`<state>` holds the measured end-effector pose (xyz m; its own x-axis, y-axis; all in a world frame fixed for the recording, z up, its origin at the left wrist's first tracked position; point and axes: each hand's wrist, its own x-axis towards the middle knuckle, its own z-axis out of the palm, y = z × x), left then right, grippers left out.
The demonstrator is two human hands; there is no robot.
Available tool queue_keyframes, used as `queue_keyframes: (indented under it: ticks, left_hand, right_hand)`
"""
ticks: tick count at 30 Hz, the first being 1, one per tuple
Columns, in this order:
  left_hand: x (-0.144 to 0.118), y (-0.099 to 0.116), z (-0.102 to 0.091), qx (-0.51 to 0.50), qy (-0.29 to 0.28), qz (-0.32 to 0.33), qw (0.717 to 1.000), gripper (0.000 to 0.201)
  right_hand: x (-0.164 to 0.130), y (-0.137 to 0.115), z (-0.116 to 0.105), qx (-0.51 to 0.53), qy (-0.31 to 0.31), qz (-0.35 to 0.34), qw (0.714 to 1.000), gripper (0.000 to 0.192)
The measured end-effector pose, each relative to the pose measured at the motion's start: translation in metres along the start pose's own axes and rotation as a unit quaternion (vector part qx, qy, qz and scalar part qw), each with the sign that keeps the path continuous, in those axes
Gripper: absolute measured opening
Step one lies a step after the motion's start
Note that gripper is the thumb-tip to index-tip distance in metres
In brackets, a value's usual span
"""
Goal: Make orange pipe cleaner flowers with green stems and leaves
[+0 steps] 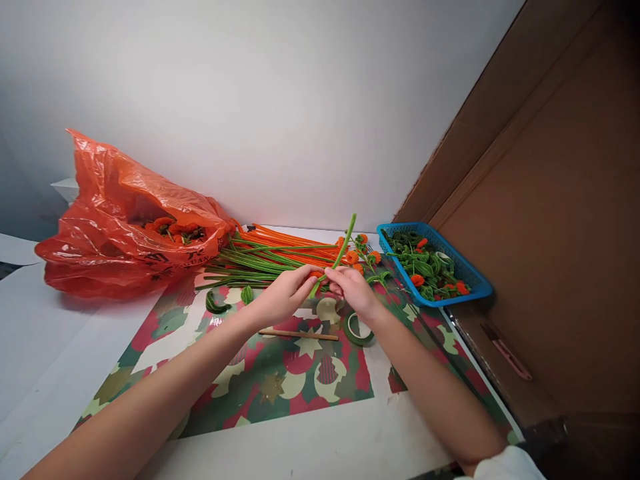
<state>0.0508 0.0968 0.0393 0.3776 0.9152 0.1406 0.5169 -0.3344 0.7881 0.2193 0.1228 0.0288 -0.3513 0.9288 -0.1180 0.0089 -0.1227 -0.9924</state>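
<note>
Judging by the filled blue basket [434, 263] and the big pile of unused stems [270, 253], much is left: left hand [283, 293] and right hand [353, 288] both pinch one green stem [340, 253], tilted above the patterned mat [280, 373].

Orange-red bag [125, 213], blue basket [435, 263], seemingly star-patterned red-green mat [280, 380].
</note>
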Motion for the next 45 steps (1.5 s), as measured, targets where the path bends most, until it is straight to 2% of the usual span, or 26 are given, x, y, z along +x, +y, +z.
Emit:
queue_keyframes:
  ticks: [5, 10, 12, 15, 17, 20, 24, 29, 35, 38, 42, 45]
  left_hand:
    - [-0.001, 0.004, 0.0, -0.121, -0.033, -0.03, 0.992, 0.033]
    - [0.002, 0.001, 0.003, -0.2, -0.029, -0.068, 0.977, 0.027]
    - [0.004, -0.002, 0.006, -0.235, -0.01, -0.092, 0.968, 0.027]
    - [0.005, -0.008, 0.009, -0.27, 0.013, -0.11, 0.957, 0.028]
    - [0.005, -0.01, 0.01, -0.269, 0.021, -0.108, 0.957, 0.027]
    - [0.005, -0.009, 0.009, -0.248, 0.016, -0.102, 0.963, 0.027]
    - [0.003, -0.002, 0.006, -0.21, 0.019, -0.093, 0.973, 0.03]
    - [0.0, 0.004, 0.006, -0.192, 0.014, -0.08, 0.978, 0.026]
    - [0.001, 0.004, 0.007, -0.212, -0.008, -0.079, 0.974, 0.021]
    - [0.002, 0.001, 0.006, -0.225, -0.012, -0.079, 0.971, 0.019]
    - [0.002, -0.002, 0.005, -0.232, -0.028, -0.083, 0.969, 0.017]
    - [0.002, -0.003, 0.004, -0.23, -0.068, -0.082, 0.967, 0.019]
  right_hand:
    - [0.003, 0.001, -0.005, -0.023, 0.032, -0.05, 0.998, 0.036]
    - [-0.004, -0.005, -0.004, -0.114, 0.063, -0.163, 0.978, 0.022]
    - [-0.009, -0.008, -0.002, -0.192, 0.072, -0.217, 0.954, 0.016]
    - [-0.014, -0.009, 0.001, -0.323, 0.052, -0.3, 0.896, 0.017]
    - [-0.015, -0.007, 0.003, -0.373, 0.051, -0.34, 0.862, 0.016]
    - [-0.012, -0.004, 0.002, -0.378, 0.064, -0.366, 0.848, 0.01]
    - [-0.008, -0.003, -0.001, -0.329, 0.084, -0.348, 0.874, 0.018]
    - [-0.006, -0.002, 0.0, -0.259, 0.114, -0.278, 0.918, 0.018]
    - [-0.005, 0.0, 0.001, -0.208, 0.124, -0.239, 0.94, 0.014]
    - [-0.003, -0.003, -0.002, -0.148, 0.097, -0.214, 0.961, 0.017]
    - [0.001, -0.007, -0.008, -0.011, 0.048, -0.128, 0.991, 0.031]
    - [0.003, -0.006, -0.01, -0.012, -0.005, -0.064, 0.998, 0.032]
